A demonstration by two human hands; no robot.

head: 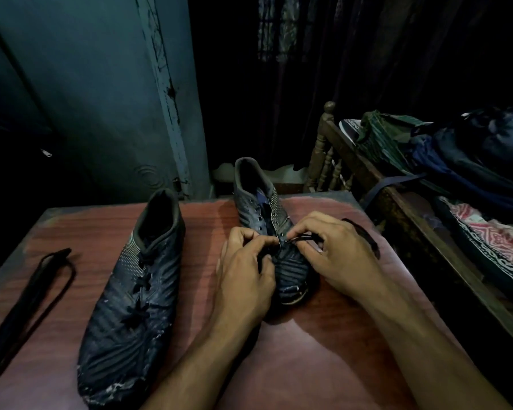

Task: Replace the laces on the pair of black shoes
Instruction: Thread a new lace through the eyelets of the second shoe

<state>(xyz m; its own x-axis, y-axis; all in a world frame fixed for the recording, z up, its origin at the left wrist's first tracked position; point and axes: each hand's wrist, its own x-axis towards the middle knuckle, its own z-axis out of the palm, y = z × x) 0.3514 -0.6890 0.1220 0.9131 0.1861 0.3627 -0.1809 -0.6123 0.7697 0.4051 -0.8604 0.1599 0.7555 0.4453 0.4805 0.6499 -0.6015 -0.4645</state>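
Head view. Reddish wooden table, dim room; teal door behind, wooden bed rail right of table. Laced shoe on table's left; loose lace beyond it. Unlaced shoe at table centre: left hand and right hand pinch its black lace.

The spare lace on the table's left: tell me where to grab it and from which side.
Take the spare lace at its folded far end, coming from above. There the strands bunch together on the table, apart from the left shoe, so one pinch likely catches them all.
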